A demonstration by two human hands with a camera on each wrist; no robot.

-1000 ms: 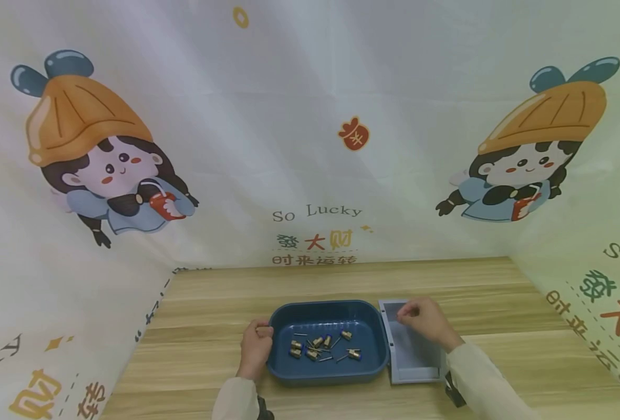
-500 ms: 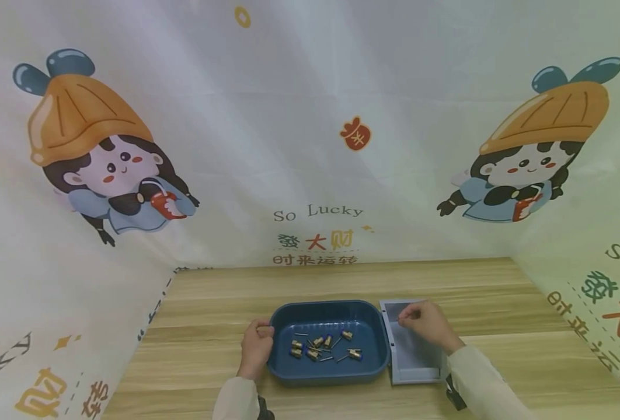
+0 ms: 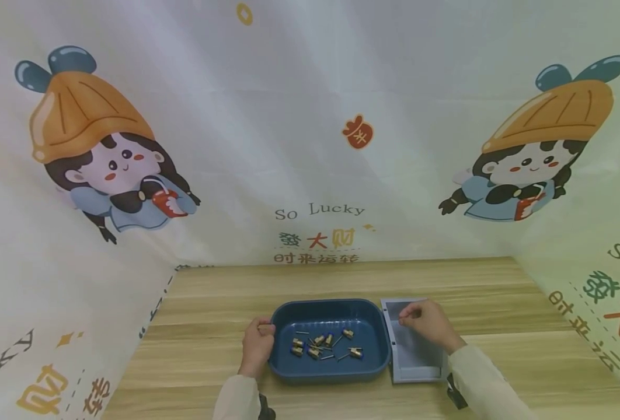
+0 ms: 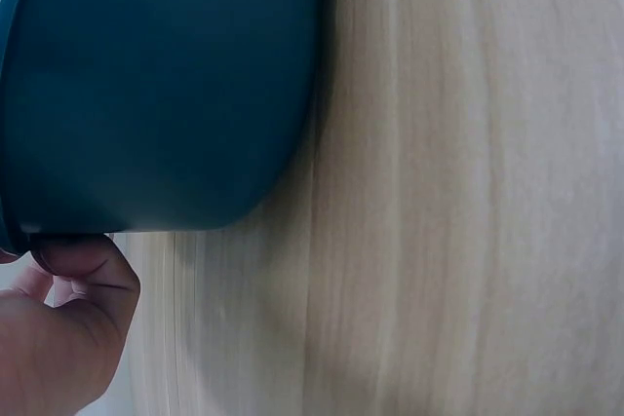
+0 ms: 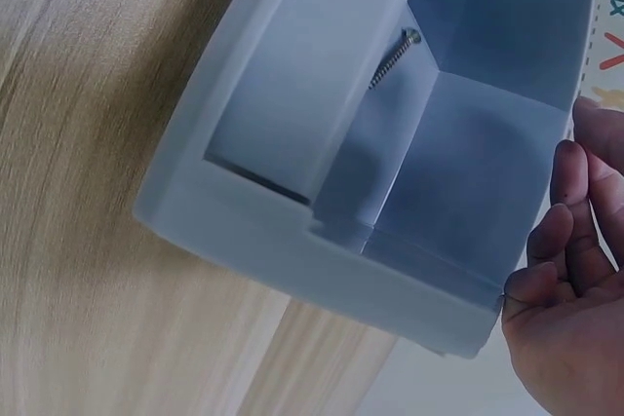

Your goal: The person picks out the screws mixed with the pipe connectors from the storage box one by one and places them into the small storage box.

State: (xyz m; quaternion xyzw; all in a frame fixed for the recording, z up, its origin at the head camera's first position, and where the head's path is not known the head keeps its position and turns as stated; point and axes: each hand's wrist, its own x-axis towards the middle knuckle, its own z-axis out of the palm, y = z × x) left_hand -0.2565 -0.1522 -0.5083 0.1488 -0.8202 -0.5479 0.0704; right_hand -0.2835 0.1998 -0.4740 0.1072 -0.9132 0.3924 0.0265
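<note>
1. Far left, at ten o'clock from the tray's middle (twelve being away from the person), a cartoon figure (image 3: 111, 146) is printed on the white cloth (image 3: 289, 116).
2. At nine o'clock, the tray's rim is grasped by the left hand (image 3: 257, 346), its fingers bent at the edge.
3. The blue tray (image 3: 330, 372) is set on the wooden table (image 3: 220, 303).
4. Inside it, brass pieces (image 3: 356, 353) with blue parts are scattered: a pair toward nine o'clock, others near the middle, single ones toward two and four.
5. Thin pins (image 3: 327, 357) are strewn among them.
6. At three o'clock, just beside the tray, a grey box (image 3: 417, 375) is placed.
7. In the right wrist view, a screw (image 5: 394, 58) is seen against the box's inside, its head pointed between one and two o'clock; whether it is at rest cannot be told.
8. Above the box, the right hand (image 3: 432, 325) is held with fingers bent toward the thumb; whether anything is pinched cannot be told.
9. Toward two o'clock, a second figure (image 3: 532, 153) is printed.
</note>
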